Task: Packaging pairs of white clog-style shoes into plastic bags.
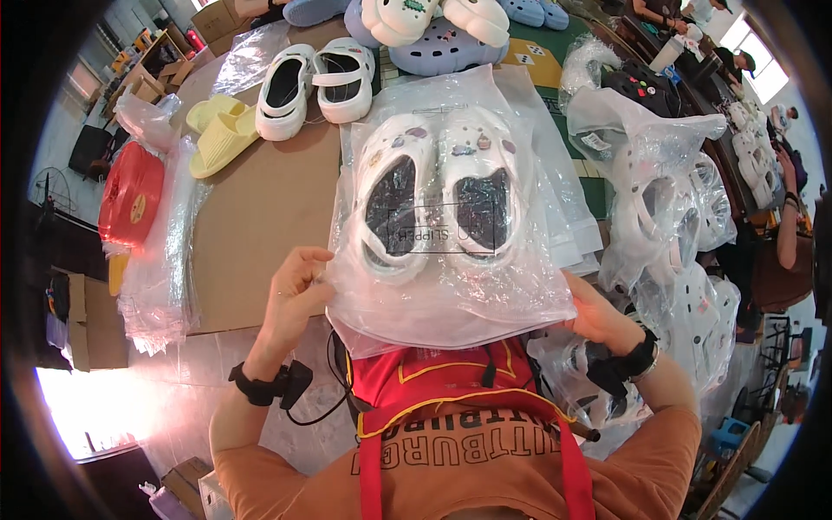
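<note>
A clear plastic bag lies in front of me with a pair of white clogs inside, side by side, toes pointing away. Small charms dot the clogs' uppers, and their insides are dark. My left hand pinches the bag's near left corner. At the near right corner, my right hand grips the bag's edge, its fingertips partly hidden by the plastic. The bag's near edge hangs over the table's front, just above my red apron.
White strapped shoes and yellow slippers stand at the back left of the brown tabletop. Clear bags and a red tape roll lie at left. Bagged white clogs pile at right; blue clogs sit behind.
</note>
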